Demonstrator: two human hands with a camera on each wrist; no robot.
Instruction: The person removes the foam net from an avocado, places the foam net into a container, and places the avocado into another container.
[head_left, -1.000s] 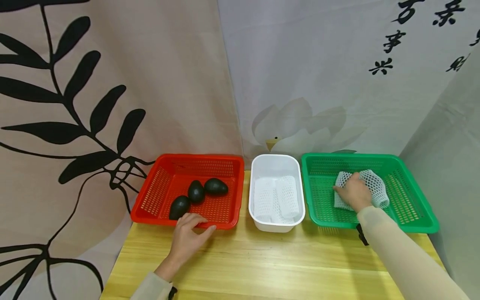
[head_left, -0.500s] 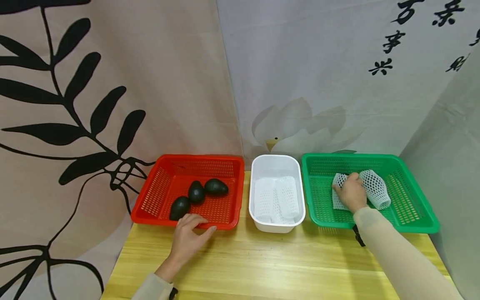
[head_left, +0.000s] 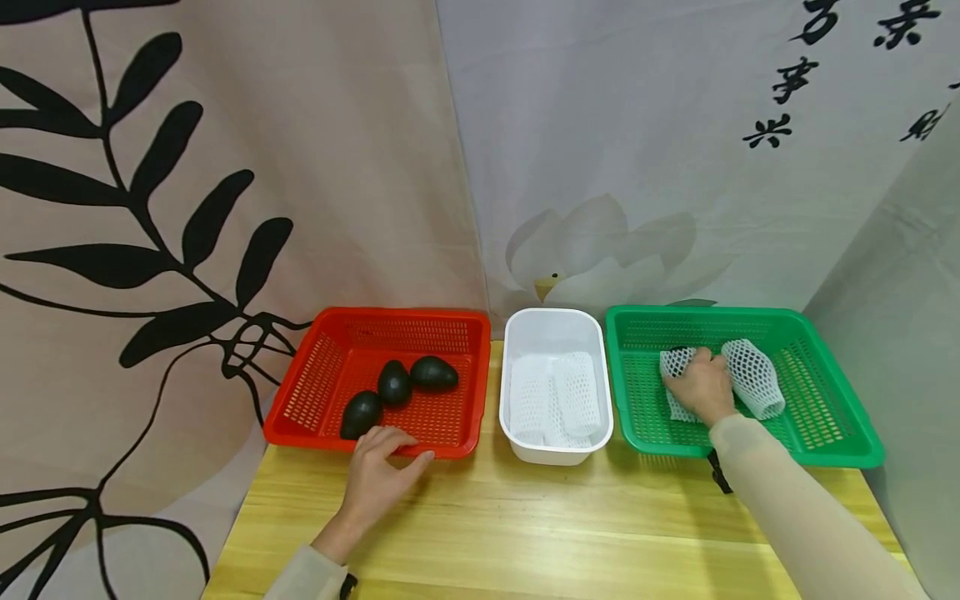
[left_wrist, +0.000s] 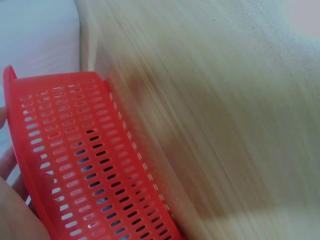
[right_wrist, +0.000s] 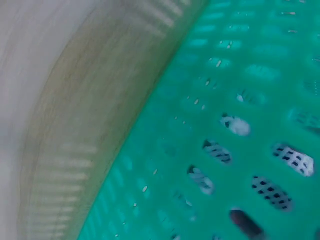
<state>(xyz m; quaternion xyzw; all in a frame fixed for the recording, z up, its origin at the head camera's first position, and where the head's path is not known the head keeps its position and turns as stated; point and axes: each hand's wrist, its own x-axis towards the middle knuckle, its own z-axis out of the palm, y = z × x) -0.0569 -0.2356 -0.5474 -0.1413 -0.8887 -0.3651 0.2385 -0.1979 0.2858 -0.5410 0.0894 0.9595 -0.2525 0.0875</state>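
Inside the green basket (head_left: pixel 843 396), my right hand (head_left: pixel 702 389) grips the left-hand white net sleeve (head_left: pixel 676 363). My left hand (head_left: pixel 377 468) rests loosely on the rim of the red basket (head_left: pixel 453 452). Judged: netting light, soft, compressible; best pinched mid-body, gently. Contents unclear.

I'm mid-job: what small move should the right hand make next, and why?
Probably ease the right hand off the white net and draw back: that net already lies inside the green basket, beside a second net.
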